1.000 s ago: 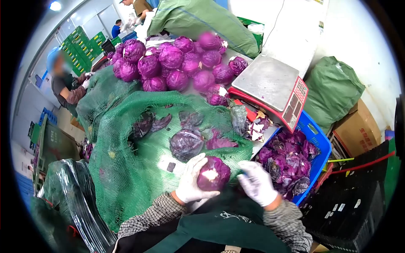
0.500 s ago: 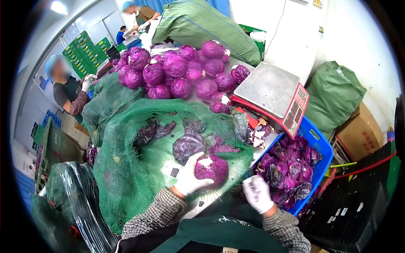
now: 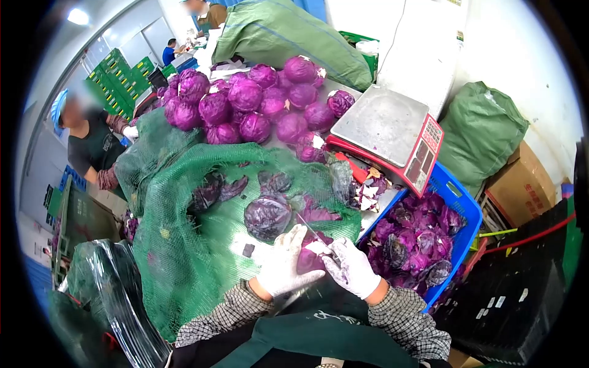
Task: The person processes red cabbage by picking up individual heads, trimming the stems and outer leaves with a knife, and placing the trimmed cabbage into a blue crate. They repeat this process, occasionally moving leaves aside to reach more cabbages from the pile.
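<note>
Red cabbage (image 3: 307, 260) low centre of frame, pale stem end up, gripped in the left hand (image 3: 282, 265). Right hand (image 3: 356, 270) touches it, closed on what I take for a knife (image 3: 310, 230). Both hands gloved. Trimming partway, I judge: clean heads (image 3: 257, 101) piled upper centre, leaves in blue crate (image 3: 457, 196) right, more heads in green net sack (image 3: 184, 245).

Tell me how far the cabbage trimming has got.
Done: a pile of cleaned heads sits behind, and the blue crate holds stripped leaves. In hand: the left hand grips one cabbage while the right hand works a thin blade at it. Left: at least one loose head on the green net sack.
</note>
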A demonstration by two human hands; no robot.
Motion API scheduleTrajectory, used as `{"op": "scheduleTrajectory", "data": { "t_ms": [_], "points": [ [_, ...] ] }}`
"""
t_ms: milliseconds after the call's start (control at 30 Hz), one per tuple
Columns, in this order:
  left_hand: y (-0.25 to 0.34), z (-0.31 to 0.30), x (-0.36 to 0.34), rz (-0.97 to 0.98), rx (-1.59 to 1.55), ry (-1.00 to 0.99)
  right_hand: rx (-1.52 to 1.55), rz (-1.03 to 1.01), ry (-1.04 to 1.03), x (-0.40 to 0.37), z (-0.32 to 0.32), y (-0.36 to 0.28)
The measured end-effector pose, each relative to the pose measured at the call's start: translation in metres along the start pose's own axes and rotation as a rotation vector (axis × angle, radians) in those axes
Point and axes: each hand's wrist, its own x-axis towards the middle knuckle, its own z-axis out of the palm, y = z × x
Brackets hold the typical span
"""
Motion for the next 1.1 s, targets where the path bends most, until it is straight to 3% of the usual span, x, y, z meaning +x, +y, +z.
{"op": "scheduleTrajectory", "data": {
  "t_ms": [100, 200, 267, 367, 400, 500, 567, 667, 800, 900, 1000, 1100],
  "points": [
    [-0.004, 0.004, -0.001, 0.013, 0.012, 0.012, -0.07, -0.058, -0.02, -0.003, 0.002, 0.006],
    [-0.011, 0.006, -0.005, -0.127, -0.054, 0.062, -0.142, -0.018, 0.054, -0.02, -0.008, 0.019],
    [-0.025, 0.016, -0.009, -0.172, -0.148, 0.127, -0.258, 0.051, 0.147, -0.043, -0.006, 0.051],
    [-0.042, 0.027, -0.015, -0.198, -0.261, 0.197, -0.084, 0.297, 0.205, -0.08, 0.002, 0.096],
    [-0.041, 0.027, -0.016, -0.199, -0.252, 0.203, -0.119, 0.118, 0.287, -0.064, -0.008, 0.065],
    [-0.032, 0.024, -0.016, -0.184, -0.212, 0.195, 0.113, 0.063, 0.165, -0.03, 0.001, 0.016],
    [-0.029, 0.025, -0.016, -0.086, -0.122, 0.22, -0.058, -0.186, 0.153, -0.009, 0.012, 0.008],
    [-0.034, 0.028, -0.013, -0.079, -0.133, 0.234, -0.186, -0.124, 0.024, 0.0, 0.008, 0.006],
    [-0.044, 0.029, -0.011, -0.15, -0.203, 0.196, 0.066, -0.021, -0.081, 0.009, 0.016, 0.016],
    [-0.063, 0.037, -0.01, -0.157, -0.382, 0.188, -0.062, -0.209, -0.095, 0.015, 0.005, 0.025],
    [-0.065, 0.036, -0.01, -0.163, -0.425, 0.176, 0.191, -0.172, -0.024, 0.008, 0.012, 0.042],
    [-0.056, 0.03, -0.01, -0.188, -0.361, 0.186, 1.05, 0.455, -0.017, 0.0, 0.008, 0.028]
  ]
}}
